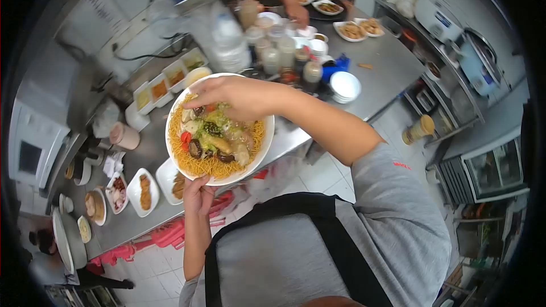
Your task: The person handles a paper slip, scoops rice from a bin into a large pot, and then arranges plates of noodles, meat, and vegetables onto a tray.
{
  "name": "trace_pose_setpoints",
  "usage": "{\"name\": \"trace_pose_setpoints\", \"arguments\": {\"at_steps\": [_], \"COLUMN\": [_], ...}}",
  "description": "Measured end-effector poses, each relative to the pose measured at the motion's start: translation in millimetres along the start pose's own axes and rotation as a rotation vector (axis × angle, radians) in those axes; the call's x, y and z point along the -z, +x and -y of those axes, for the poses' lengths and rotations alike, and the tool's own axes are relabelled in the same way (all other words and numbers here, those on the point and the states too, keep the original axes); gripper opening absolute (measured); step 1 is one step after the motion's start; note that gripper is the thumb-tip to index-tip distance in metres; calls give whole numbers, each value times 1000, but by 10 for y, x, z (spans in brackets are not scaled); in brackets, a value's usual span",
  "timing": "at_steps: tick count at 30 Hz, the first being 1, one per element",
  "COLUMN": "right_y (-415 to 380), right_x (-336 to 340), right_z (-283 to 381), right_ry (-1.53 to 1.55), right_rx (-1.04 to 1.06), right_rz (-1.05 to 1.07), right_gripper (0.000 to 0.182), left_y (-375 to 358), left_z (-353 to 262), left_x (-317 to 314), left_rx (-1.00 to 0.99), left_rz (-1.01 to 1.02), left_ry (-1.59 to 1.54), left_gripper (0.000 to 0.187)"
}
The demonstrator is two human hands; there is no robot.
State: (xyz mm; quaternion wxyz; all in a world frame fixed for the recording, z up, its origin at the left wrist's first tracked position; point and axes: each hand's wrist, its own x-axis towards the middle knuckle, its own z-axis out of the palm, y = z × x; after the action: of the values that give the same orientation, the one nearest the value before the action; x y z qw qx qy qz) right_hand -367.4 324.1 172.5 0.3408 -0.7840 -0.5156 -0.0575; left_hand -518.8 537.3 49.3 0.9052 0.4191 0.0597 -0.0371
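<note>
A round white plate is held up over the front edge of the steel counter. It carries a ring of thin yellow noodles under a topping of dark mushrooms, green vegetables and red pieces. My left hand grips the plate's near rim from below, thumb up at the edge. Across the plate from the right reaches my right hand, palm down over the food. Its fingers stretch left, with the fingertips at the far edge of the topping; the palm side is hidden.
Small dishes of food stand along the counter at left, before topping containers. Bottles and jars crowd the middle back, near stacked white bowls. Another person's hand works at the far end. Rice cookers sit on the right shelf.
</note>
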Motion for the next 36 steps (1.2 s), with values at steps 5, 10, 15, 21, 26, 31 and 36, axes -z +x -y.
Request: {"name": "trace_pose_setpoints", "arguments": {"at_steps": [5, 10, 15, 21, 26, 31, 36], "right_y": [-1829, -3350, -4528, -5655, -6005, -6136, -6169], "right_x": [541, 820, 1186, 1709, 2093, 2521, 2565], "right_z": [-273, -340, -574, -1367, -2138, -2957, -3819], "right_ry": [-45, 1354, 1351, 1282, 1226, 1241, 1351], "right_rx": [-350, -887, -989, -913, -777, -851, -888], "right_rz": [-678, -755, -1091, -1270, -1383, -1322, -1184], "right_gripper": [53, 58, 60, 58, 57, 60, 59], "left_y": [-43, 66, 421, 1267, 2502, 3359, 3750], "left_z": [737, 1718, 2725, 3763, 4337, 4712, 4642], "left_x": [-903, -1762, -2559, -3325, -3715, -4095, -4094], "left_rx": [112, 311, 510, 664, 356, -524, -333], "left_rz": [116, 272, 414, 731, 697, 421, -117], "left_ry": [-6, 7, -29, -56, 343, 1767, 2050], "left_gripper": [55, 57, 56, 58, 41, 38, 39]}}
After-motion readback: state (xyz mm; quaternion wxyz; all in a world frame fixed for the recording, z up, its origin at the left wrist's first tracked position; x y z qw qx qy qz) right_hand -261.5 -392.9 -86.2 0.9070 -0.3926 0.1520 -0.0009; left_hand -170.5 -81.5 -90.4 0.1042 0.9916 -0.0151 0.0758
